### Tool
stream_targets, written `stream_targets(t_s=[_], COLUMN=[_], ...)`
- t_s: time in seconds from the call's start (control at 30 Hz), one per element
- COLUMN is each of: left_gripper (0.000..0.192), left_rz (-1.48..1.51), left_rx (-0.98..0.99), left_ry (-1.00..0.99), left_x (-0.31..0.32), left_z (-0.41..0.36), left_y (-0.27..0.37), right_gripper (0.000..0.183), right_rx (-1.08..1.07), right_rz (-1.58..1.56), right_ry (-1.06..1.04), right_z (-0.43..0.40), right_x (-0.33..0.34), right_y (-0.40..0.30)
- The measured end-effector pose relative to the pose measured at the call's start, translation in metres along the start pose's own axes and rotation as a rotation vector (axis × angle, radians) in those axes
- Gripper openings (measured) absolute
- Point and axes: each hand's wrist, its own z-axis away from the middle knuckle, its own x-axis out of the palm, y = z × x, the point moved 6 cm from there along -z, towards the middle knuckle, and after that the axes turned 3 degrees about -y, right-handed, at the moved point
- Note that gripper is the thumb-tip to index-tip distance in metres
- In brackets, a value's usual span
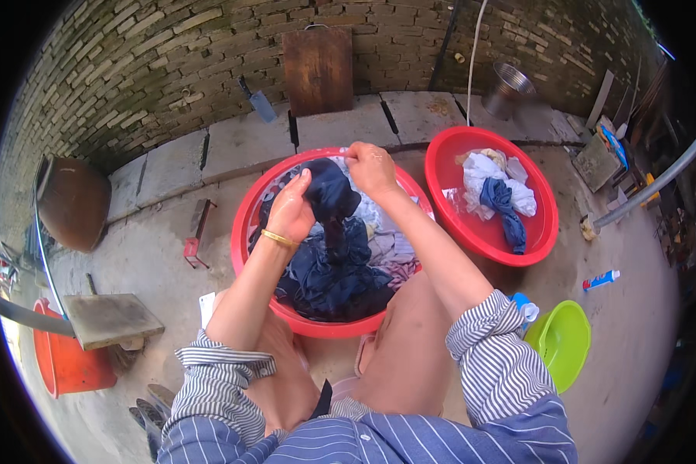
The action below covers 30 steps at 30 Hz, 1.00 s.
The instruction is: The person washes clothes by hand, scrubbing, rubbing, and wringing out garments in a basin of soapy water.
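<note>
My left hand (292,211), with a gold-coloured bangle at the wrist, grips a wet dark navy garment (329,188), the thumb pointing up beside it. The cloth hangs down into a large red plastic basin (330,329) between my knees. My right hand (373,168) is held just right of the raised cloth, fingers curled in near the basin's far rim. Whether those fingers pinch anything is hidden. Inside the basin are more dark clothes (330,278), pale lilac fabric (388,240) and a striped reddish cloth (403,271), with whitish suds around them.
Right of the basin a second red basin (536,249) holds white and blue cloths. Nearby are a green basin (565,342) and a toothpaste-like tube (601,280). A cleaver (262,107) and wooden board (318,69) lean on the brick wall. Left stand a brown jar (72,203) and orange bucket (72,359).
</note>
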Motion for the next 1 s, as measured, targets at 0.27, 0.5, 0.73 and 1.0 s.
stream_targets(t_s=[0.27,0.5,0.73,1.0], left_gripper=[0.025,0.025,0.016,0.035], left_rz=[-0.072,0.004,-0.141,-0.203], left_rx=[0.086,-0.032,0.241,0.089], left_ry=[0.062,0.065,0.217,0.599], left_x=[-0.025,-0.027,-0.062,-0.041], left_z=[0.014,0.012,-0.016,-0.015], left_y=[0.050,0.049,0.046,-0.020], right_gripper=[0.033,0.043,0.013,0.032], right_rx=[-0.202,0.660,0.169,-0.207], right_rz=[-0.312,-1.522,-1.006,0.277], right_ry=[0.018,-0.660,-0.029,0.242], right_z=[0.008,0.008,-0.002,-0.007], right_x=[0.045,0.108,0.090,0.081], right_y=[-0.028,0.010,-0.029,-0.007])
